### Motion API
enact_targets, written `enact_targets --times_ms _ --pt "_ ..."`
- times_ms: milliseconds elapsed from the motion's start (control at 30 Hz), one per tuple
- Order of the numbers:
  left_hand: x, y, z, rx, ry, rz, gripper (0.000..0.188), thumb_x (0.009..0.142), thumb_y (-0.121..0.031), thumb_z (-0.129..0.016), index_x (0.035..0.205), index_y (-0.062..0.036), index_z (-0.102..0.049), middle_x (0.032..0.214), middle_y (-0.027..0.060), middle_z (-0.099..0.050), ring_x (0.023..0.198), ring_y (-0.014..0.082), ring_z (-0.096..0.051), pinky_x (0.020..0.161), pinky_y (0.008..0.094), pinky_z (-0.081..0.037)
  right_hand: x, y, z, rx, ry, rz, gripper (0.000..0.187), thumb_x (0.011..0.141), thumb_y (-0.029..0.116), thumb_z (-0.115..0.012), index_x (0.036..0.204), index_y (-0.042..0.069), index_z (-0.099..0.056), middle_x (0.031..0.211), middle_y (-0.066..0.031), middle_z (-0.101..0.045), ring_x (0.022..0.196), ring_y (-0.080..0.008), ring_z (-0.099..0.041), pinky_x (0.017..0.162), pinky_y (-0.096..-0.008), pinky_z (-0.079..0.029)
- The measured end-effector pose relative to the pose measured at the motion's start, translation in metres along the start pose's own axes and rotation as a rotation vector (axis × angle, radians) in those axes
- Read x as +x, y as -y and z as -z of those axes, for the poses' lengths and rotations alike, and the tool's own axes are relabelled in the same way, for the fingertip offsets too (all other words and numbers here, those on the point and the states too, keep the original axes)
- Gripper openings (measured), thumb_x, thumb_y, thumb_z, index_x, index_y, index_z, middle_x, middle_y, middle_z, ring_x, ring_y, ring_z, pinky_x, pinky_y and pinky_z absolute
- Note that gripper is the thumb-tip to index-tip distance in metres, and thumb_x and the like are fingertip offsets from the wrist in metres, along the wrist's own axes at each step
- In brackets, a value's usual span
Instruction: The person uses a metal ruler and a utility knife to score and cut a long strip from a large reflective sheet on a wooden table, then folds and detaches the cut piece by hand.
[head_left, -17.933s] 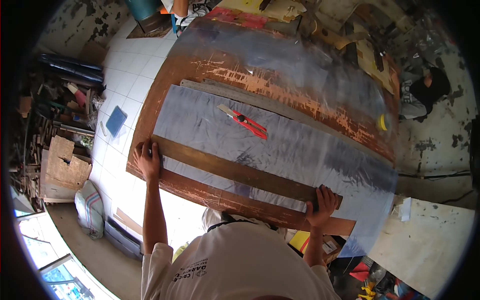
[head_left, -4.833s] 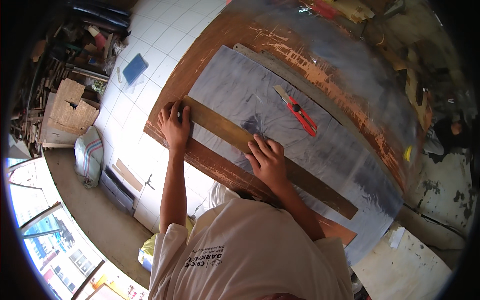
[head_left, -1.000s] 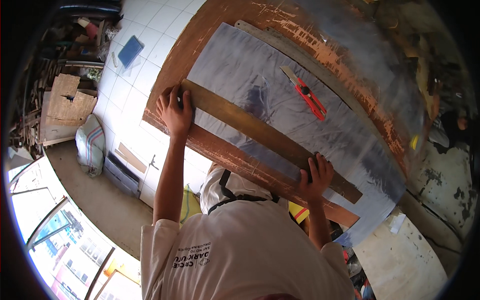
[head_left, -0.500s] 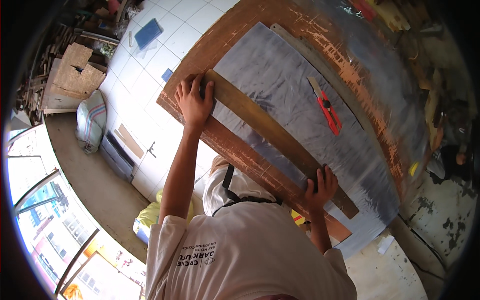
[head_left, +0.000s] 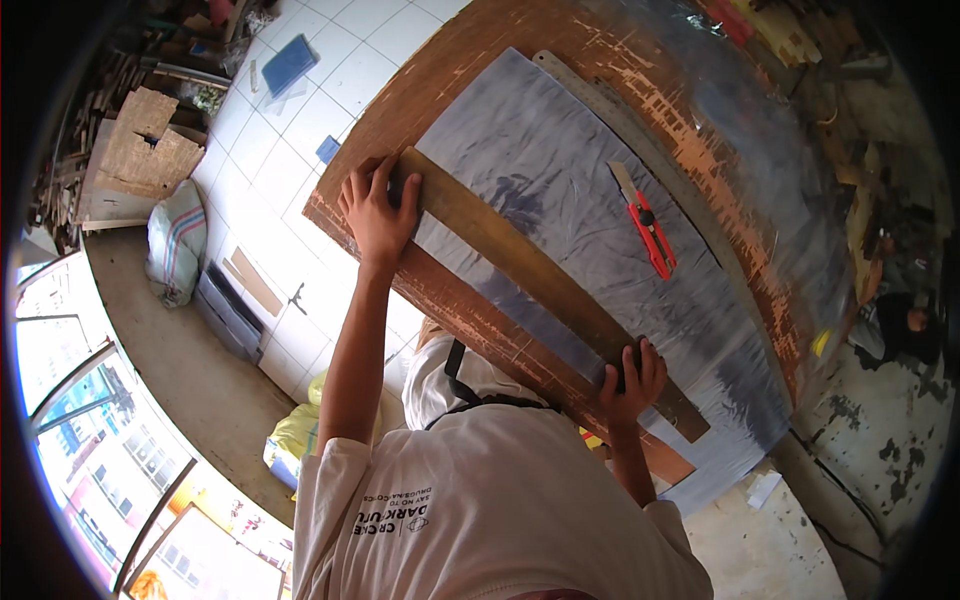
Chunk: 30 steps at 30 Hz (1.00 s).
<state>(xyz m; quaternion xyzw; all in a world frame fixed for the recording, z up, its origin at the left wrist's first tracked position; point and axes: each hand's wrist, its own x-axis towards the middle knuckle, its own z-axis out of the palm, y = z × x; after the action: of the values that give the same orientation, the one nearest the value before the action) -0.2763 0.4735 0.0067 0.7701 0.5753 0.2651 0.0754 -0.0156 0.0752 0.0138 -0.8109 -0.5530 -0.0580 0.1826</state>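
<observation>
A long brownish-yellow flat strip [head_left: 510,245], apparently wood, lies diagonally over a grey-blue sheet [head_left: 480,120] with a creased, shiny surface. At its far left end is my left hand [head_left: 382,215], thumb and fingers closed about the strip. My right hand [head_left: 632,385] grips the strip close to its near right end, thumb on the near side and fingertips over the top. Beyond the strip, on the sheet, rests a red utility knife [head_left: 650,235] with its blade out. A long grey straightedge [head_left: 625,115] runs along the sheet's far edge.
The sheet lies on a worn brown board [head_left: 400,100] with scraped edges. White floor tiles [head_left: 265,150] spread to the left, with a blue flat piece [head_left: 292,66] on them. A white sack [head_left: 176,245], scrap wood [head_left: 150,145] and a yellow bag [head_left: 295,430] stand further left.
The view has shifted slightly, so the board, strip and knife appear a little further left and lower. Both hands keep their places on the strip.
</observation>
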Motion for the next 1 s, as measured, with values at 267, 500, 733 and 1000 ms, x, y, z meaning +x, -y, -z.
enact_targets --times_ms 267,500,733,1000 --pt "-0.0009 -0.0013 0.0001 0.0 -0.026 -0.045 0.038 0.092 -0.036 -0.073 0.122 -0.0137 -0.073 0.123 0.0069 -0.063 0.12 0.0295 -0.055 0.107 0.0449 -0.037 0.0039 0.0016 0.0049 0.019 0.003 0.002 0.039 0.1 0.038 -0.06 0.131 0.015 -0.066 0.143 -0.0156 -0.058 0.126 -0.0377 -0.057 0.106 -0.057 -0.04" --pt "0.0 -0.0014 0.0015 0.024 -0.021 -0.034 0.039 0.093 -0.038 -0.072 0.124 -0.0144 -0.072 0.125 0.0075 -0.062 0.122 0.0294 -0.055 0.109 0.0455 -0.037 0.0047 0.0049 0.0073 0.075 0.009 -0.027 0.04 0.097 0.035 -0.063 0.132 0.015 -0.066 0.144 -0.0162 -0.058 0.127 -0.0382 -0.055 0.107 -0.0577 -0.038" --pt "-0.0006 -0.0021 0.0007 0.015 -0.012 -0.026 0.04 0.093 -0.039 -0.071 0.126 -0.0154 -0.072 0.126 0.0076 -0.062 0.122 0.0297 -0.055 0.109 0.0456 -0.037 0.0047 0.0049 0.0088 0.076 0.016 -0.033 0.039 0.097 0.034 -0.063 0.13 0.012 -0.067 0.145 -0.0166 -0.058 0.128 -0.0385 -0.054 0.108 -0.0579 -0.037" --pt "-0.0004 -0.0018 0.0011 0.023 -0.015 -0.034 0.039 0.093 -0.038 -0.072 0.124 -0.0139 -0.072 0.126 0.0078 -0.062 0.121 0.0307 -0.055 0.109 0.0457 -0.038 0.0043 0.0066 0.0096 0.06 0.041 -0.047 0.038 0.098 0.035 -0.062 0.127 0.011 -0.068 0.144 -0.0169 -0.058 0.128 -0.0391 -0.054 0.108 -0.0591 -0.037"
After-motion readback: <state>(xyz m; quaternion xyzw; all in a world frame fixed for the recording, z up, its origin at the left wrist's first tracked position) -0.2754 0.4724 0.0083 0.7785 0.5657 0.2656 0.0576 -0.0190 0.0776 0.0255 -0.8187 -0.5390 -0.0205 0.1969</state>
